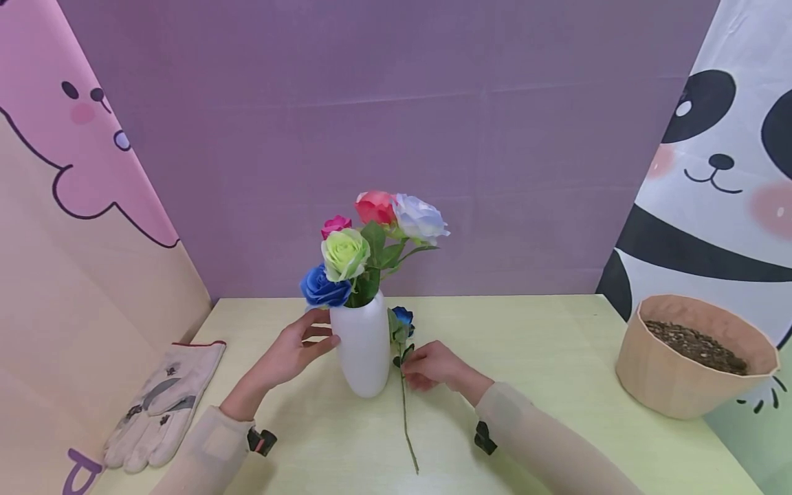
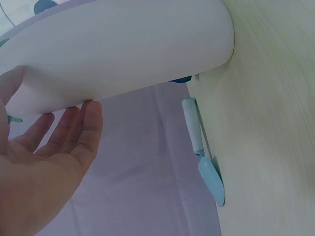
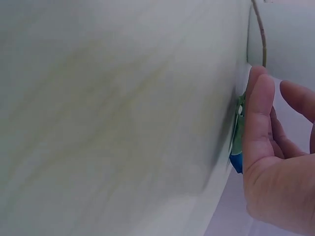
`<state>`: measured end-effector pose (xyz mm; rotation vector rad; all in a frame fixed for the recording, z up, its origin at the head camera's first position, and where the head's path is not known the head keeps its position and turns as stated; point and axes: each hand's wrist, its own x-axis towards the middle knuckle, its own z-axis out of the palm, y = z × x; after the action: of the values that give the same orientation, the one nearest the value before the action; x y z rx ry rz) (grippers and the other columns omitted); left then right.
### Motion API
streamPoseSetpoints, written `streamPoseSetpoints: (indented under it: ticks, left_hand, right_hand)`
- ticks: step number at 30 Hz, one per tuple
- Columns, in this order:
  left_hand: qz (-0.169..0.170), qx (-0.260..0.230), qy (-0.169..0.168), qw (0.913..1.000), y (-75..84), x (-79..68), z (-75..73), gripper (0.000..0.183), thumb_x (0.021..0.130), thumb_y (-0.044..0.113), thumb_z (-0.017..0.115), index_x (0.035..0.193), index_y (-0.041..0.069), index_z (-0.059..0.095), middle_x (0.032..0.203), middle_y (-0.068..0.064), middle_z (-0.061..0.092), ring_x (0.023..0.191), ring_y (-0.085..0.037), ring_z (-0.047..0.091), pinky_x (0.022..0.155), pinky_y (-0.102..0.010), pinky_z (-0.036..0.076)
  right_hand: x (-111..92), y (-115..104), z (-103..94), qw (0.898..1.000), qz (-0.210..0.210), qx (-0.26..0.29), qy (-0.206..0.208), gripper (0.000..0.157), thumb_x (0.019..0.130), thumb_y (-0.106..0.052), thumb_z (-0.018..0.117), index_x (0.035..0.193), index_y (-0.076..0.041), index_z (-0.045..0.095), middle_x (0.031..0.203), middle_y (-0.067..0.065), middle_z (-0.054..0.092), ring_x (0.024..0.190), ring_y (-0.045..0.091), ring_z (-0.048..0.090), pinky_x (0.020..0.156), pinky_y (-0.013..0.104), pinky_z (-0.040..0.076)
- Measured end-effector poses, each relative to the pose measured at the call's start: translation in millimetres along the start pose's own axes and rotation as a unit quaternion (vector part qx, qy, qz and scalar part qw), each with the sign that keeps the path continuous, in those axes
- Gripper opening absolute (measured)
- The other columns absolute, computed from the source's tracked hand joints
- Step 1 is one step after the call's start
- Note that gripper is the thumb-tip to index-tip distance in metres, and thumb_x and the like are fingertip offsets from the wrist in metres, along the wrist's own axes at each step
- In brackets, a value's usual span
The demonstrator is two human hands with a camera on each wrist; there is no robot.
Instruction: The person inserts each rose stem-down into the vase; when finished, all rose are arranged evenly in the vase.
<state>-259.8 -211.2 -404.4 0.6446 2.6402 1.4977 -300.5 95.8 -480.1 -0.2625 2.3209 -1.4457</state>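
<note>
A white vase (image 1: 364,347) with several artificial roses (image 1: 371,247) stands on the table. My left hand (image 1: 297,347) holds the vase's left side, thumb in front and fingers bent behind it; in the left wrist view the fingertips (image 2: 92,115) meet the white wall. Right of the vase, a single blue rose (image 1: 403,316) lies with its thin stem (image 1: 405,426) toward me. My right hand (image 1: 433,366) is at that stem. In the right wrist view its fingers (image 3: 258,118) are fairly straight, thumb apart, and they partly hide the rose.
A pair of work gloves (image 1: 163,405) lies at the left. At the right stands a tan planter (image 1: 674,385) with dark soil (image 1: 696,344). A light blue trowel (image 2: 209,177) shows beyond the vase in the left wrist view. A purple cloth (image 1: 495,151) hangs behind the table.
</note>
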Motion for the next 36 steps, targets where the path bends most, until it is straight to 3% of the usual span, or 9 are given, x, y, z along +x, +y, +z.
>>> streamPoseSetpoints:
  ticks: [15,25,36]
  left_hand:
    - [-0.007,-0.004,-0.001,1.0000,-0.1,0.1,0.9,0.053,0.097,0.036,0.065,0.144,0.021,0.044,0.145,-0.009,0.051,0.129,-0.035,0.057,0.100,-0.045,0.056]
    - [-0.002,-0.006,-0.001,1.0000,-1.6,0.4,0.3,0.053,0.097,0.037,0.065,0.144,0.022,0.044,0.145,-0.008,0.051,0.129,-0.034,0.058,0.100,-0.045,0.056]
    - [-0.001,-0.010,0.000,0.9999,-3.0,0.8,0.6,0.054,0.097,0.037,0.066,0.144,0.023,0.044,0.144,-0.008,0.051,0.129,-0.034,0.058,0.100,-0.045,0.055]
  right_hand:
    - [4.8,0.1,12.1,0.999,0.032,-0.031,0.013,0.018,0.092,-0.020,0.072,0.094,-0.003,0.075,0.076,0.007,0.073,0.064,0.015,0.070,0.060,0.030,0.060]
    - [11.7,3.0,16.1,0.995,0.018,-0.093,0.038,0.019,0.089,-0.028,0.075,0.085,-0.009,0.077,0.070,0.001,0.072,0.060,0.011,0.069,0.054,0.025,0.053]
    - [8.7,-1.1,14.3,0.995,0.020,-0.085,0.040,0.019,0.088,-0.026,0.076,0.084,-0.007,0.077,0.069,0.004,0.073,0.060,0.012,0.068,0.055,0.026,0.054]
